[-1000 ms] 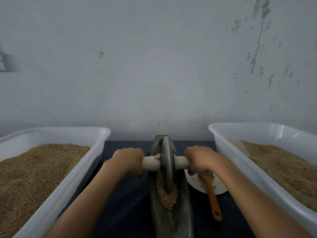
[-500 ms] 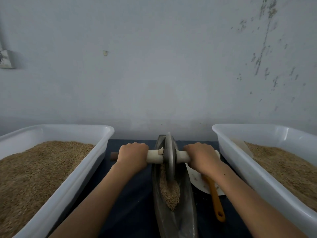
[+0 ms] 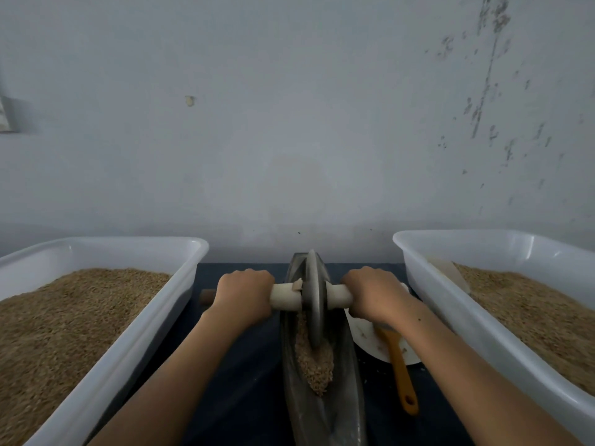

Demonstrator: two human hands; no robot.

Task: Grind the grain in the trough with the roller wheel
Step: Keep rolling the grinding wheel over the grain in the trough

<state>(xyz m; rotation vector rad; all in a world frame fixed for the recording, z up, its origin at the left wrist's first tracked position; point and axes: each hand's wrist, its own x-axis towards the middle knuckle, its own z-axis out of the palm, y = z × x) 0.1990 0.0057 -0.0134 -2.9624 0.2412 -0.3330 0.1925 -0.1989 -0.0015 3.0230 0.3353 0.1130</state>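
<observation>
Two white tubs (image 3: 106,320) (image 3: 502,300) of grain flank the dark bench (image 3: 244,375). Down its middle the trough (image 3: 341,391) runs lengthwise, away from the person. The roller wheel (image 3: 313,297) stands near its far end, axle crosswise. Left hand (image 3: 243,296) and right hand (image 3: 375,292) each wrap the axle, equally near. The grain heap (image 3: 317,362) lies nearer than the wheel, so I judge the next roll comes toward the body
</observation>
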